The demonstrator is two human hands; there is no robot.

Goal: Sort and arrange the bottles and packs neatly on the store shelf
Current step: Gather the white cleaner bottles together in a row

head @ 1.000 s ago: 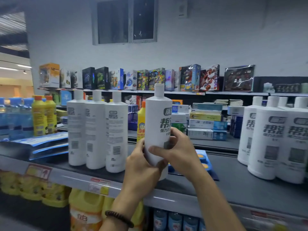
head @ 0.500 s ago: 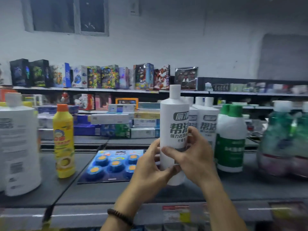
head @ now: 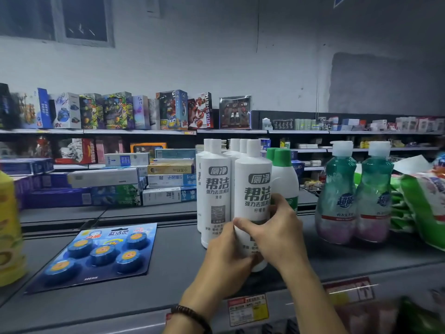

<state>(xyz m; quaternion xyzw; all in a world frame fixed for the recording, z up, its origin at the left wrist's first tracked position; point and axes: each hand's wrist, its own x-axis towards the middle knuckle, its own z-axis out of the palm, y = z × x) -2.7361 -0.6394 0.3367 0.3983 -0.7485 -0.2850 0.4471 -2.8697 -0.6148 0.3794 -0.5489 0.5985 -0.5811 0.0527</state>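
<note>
Head view, lower centre: left hand [head: 226, 256] and right hand [head: 277, 235] both curled round upright white bottle [head: 255, 189] at front of grey shelf [head: 168, 266], just beside matching white bottles [head: 214, 189] behind, blue tablet pack [head: 96, 254] lower left, teal bottles [head: 337, 196] farther right.

The white bottle [head: 253, 172] reads 厕净 and 帮洁. The green bottle [head: 337, 189] to its right reads 超能. A red toy box [head: 200, 110] behind it reads LINGSHEN.
</note>
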